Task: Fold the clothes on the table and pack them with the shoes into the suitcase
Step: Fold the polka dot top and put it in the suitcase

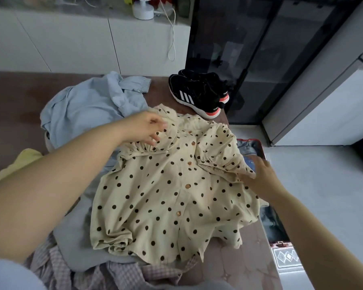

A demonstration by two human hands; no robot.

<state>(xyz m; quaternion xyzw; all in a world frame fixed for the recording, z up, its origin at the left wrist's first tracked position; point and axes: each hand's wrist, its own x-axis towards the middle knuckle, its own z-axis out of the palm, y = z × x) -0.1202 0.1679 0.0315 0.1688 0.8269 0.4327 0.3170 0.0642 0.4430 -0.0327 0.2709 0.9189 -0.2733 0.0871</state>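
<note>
Polka-dot blouse [176, 195]: lies button side up in the middle of the table [13, 101], on top of other clothes; spread flat, probably so the sleeves can be turned in for a fold; the right sleeve already lies bent across the chest.
Left hand [147, 127]: at the far left shoulder ruffle; fingers loosely bent with the tips on the cloth and no fabric bunched between them, so it looks relaxed; it seems to be steadying or smoothing that corner.
Right hand [260, 174]: at the cuff of the right sleeve, by the table's right edge; blurred, and the cuff covers its thumb side; whether it pinches the cuff or only touches it cannot be told.
Shoes [197, 93]: a black pair at the far right of the table, apart from the blouse; not yet packed.
Suitcase [258, 147]: on the floor just right of the table; only a red rim and something blue inside it show; the blouse and right hand hide the rest.
Blue shirt [88, 109]: crumpled at the far left, unfolded.
Pile beneath: a grey garment [76, 237], a checked one [117, 273] and a yellow one [25, 158] peek out; mostly covered, so their kind is unclear.
</note>
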